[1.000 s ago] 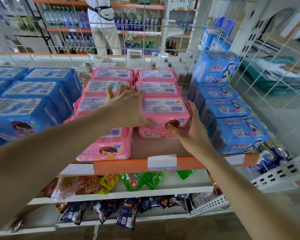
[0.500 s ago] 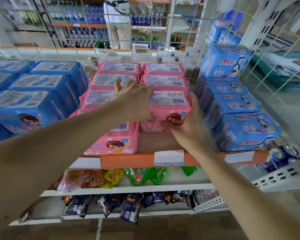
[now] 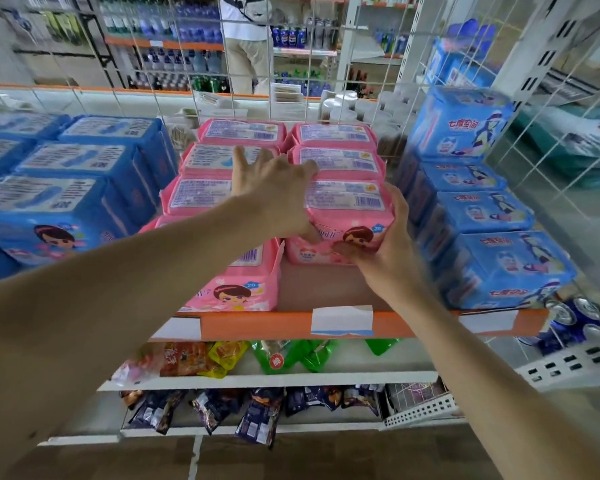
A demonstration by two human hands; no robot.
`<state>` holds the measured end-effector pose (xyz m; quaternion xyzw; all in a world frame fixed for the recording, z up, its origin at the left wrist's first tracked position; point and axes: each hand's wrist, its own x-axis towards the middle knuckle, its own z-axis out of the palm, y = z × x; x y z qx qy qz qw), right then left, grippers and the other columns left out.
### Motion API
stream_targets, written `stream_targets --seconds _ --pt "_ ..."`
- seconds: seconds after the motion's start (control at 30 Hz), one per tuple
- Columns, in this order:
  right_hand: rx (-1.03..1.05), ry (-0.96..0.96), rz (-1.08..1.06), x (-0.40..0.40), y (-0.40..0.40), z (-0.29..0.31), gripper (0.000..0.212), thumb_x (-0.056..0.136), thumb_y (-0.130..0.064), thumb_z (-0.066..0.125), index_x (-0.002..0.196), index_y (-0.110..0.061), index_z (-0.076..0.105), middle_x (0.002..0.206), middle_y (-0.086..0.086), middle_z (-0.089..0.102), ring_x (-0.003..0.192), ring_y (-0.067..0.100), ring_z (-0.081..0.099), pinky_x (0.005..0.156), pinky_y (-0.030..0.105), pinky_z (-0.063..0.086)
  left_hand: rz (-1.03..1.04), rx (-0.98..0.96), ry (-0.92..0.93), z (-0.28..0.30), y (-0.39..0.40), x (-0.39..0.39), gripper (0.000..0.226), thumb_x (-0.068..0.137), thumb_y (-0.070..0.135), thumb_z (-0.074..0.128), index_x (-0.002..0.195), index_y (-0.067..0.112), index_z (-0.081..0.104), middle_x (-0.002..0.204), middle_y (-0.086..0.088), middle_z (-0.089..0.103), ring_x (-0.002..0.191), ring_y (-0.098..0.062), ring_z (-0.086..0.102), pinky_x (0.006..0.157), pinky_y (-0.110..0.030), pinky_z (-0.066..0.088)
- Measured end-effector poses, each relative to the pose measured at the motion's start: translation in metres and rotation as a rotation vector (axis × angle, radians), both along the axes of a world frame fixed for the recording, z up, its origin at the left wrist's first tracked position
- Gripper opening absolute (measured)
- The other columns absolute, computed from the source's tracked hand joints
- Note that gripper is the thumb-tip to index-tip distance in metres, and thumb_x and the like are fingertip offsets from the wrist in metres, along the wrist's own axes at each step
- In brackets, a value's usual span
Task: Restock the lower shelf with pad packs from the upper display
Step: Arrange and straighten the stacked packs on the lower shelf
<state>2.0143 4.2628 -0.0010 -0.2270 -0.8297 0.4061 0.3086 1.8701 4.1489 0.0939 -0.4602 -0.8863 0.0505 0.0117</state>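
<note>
Two bare arms reach forward to a shop shelf (image 3: pixel 278 323) with an orange front edge. Both hands clasp one pink pad pack (image 3: pixel 343 216), the front pack of the right-hand pink row. The left hand (image 3: pixel 274 195) lies over its top left corner, fingers spread and thumb pressed on the front face. The right hand (image 3: pixel 388 244) cups its right side, thumb across the lower front.

A strip of bare brown shelf board lies in front of this pack, up to the orange edge. To its left, touching it, a second pink row (image 3: pixel 219 202) runs right up to the edge. Blue packs (image 3: pixel 66 188) crowd the left side; a stepped stack of lighter blue packs (image 3: pixel 482 216) stands just beside the right hand. White wire mesh (image 3: pixel 326 64) closes the back and right side.

The pink pack shows a cartoon girl's face, the number 20 and a barcode label on top. The right blue packs carry red Chinese writing, too blurred to read surely. White price tags (image 3: pixel 342 320) sit on the orange edge.

Below, snack bags (image 3: pixel 201 358) fill two white shelves. Drink cans (image 3: pixel 575 313) show lower right. Beyond the mesh, a person (image 3: pixel 246 36) stands by bottle shelves.
</note>
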Motion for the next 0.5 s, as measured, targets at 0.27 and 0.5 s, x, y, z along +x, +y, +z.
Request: stream_targets --seconds 0.27,0.5 --pt "0.049 0.107 -0.082 0.029 -0.028 0.009 0.120 0.068 -0.068 0.078 0.153 -0.044 -0.003 0.165 -0.011 0.006 0.154 0.007 0.011 0.125 0.048 0.022 0.032 0.396 -0.255 0.021 -0.061 0.016 0.099 0.071 0.084 0.056 0.153 0.034 0.031 0.158 0.012 0.036 0.144 -0.014 0.030 0.120 -0.051 0.011" --pt "0.266 0.070 0.063 0.018 -0.097 0.022 0.114 0.072 -0.084 0.053 0.156 -0.040 -0.010 0.169 -0.002 -0.007 0.156 0.021 -0.008 0.122 0.064 0.008 0.170 1.009 -0.467 -0.031 -0.179 0.023 0.076 0.076 0.075 0.049 0.144 0.046 0.032 0.159 0.015 0.033 0.144 -0.004 0.031 0.113 -0.035 0.027"
